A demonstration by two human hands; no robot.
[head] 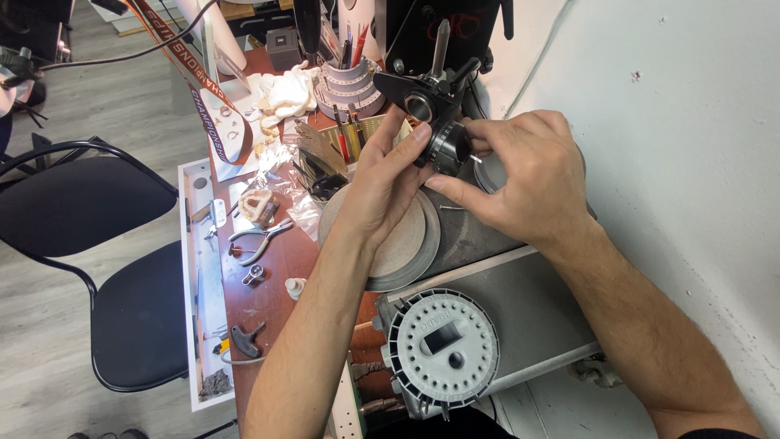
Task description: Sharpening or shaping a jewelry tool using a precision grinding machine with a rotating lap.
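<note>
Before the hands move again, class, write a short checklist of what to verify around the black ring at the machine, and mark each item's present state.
1. Left hand touches the black ring: ok.
2. Right hand pinches the black ring: ok.
3. Ring seated squarely on the machine: cannot tell, fingers hide it.
4. Pliers clear of both hands: ok.
5. Grey round disc free of the left forearm: not ok, the forearm crosses over it.

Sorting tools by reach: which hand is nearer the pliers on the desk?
Left. The left hand is just right of the pliers; the right hand is farther right, on the black ring.
</note>
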